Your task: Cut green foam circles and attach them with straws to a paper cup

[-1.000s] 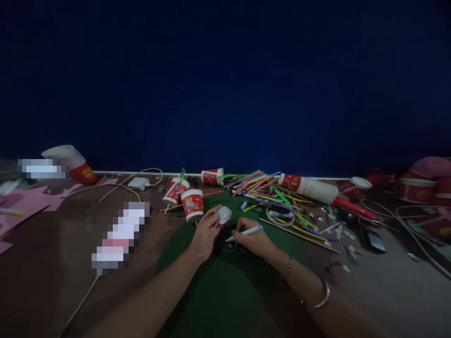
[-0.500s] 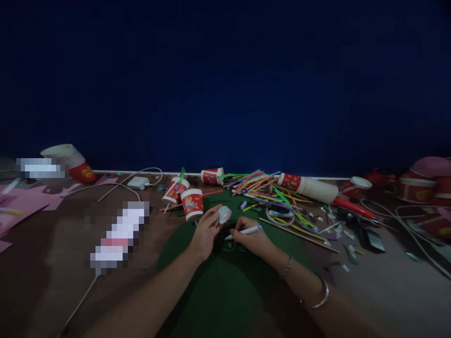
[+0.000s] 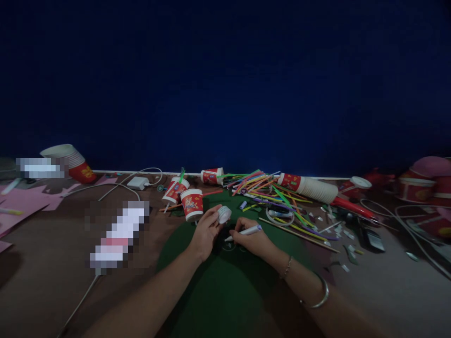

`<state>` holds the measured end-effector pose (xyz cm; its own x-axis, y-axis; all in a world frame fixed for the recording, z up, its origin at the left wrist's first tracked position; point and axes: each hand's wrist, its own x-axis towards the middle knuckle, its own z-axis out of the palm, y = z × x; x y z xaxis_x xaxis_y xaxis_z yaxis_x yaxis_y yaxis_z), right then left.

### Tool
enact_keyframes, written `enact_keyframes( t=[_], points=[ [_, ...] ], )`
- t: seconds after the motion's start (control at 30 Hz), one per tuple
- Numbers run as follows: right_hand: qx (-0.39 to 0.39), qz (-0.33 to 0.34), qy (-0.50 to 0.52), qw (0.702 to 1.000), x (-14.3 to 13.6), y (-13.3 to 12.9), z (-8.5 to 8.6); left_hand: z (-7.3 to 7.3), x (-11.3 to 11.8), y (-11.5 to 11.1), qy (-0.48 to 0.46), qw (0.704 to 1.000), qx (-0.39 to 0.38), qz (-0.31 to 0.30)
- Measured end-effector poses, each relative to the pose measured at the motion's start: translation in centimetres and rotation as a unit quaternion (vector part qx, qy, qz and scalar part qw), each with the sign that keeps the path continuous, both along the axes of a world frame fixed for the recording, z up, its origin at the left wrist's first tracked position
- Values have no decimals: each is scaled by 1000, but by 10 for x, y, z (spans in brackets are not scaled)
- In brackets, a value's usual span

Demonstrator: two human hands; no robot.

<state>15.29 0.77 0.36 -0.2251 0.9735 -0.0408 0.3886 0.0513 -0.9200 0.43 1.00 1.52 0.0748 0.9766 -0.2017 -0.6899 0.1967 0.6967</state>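
Between the fingers of my left hand (image 3: pixel 206 234) is a small round white object (image 3: pixel 224 215), its flat face tilted toward me. My right hand (image 3: pixel 254 238) grips a white marker (image 3: pixel 249 230) with a purple end, its pale tip pointing left and down. Under both hands lies a dark green sheet (image 3: pixel 218 291) with faint white round marks (image 3: pixel 229 245) near the marker tip. A red paper cup (image 3: pixel 192 205) stands just beyond my left hand. Past my right hand, a small purple cap (image 3: pixel 243 205) lies by the straws.
Colourful straws (image 3: pixel 257 183) are heaped at the back. Stacked paper cups (image 3: pixel 317 189) lie right of them, near a red tool (image 3: pixel 354 208) and scraps. Pink paper (image 3: pixel 28 202), a white charger (image 3: pixel 138 183) and cables are on the left. Another cup (image 3: pixel 176 189) leans behind.
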Motion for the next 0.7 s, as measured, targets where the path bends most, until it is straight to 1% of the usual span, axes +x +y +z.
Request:
enact_keyframes(
  t=[0.1,0.27,0.47,0.7],
  points=[
    [-10,-5,-3,1000,0,0,1,0,0,0,0,1000,-4,2],
    [15,1,-21,1000,0,0,1,0,0,0,-1,1000,-4,-1],
    [0,-2,-15,1000,0,0,4,0,0,0,-3,1000,-3,-1],
    [-8,1,-5,1000,-1,-1,2,3,1,-2,7,1000,-5,-1]
  ],
)
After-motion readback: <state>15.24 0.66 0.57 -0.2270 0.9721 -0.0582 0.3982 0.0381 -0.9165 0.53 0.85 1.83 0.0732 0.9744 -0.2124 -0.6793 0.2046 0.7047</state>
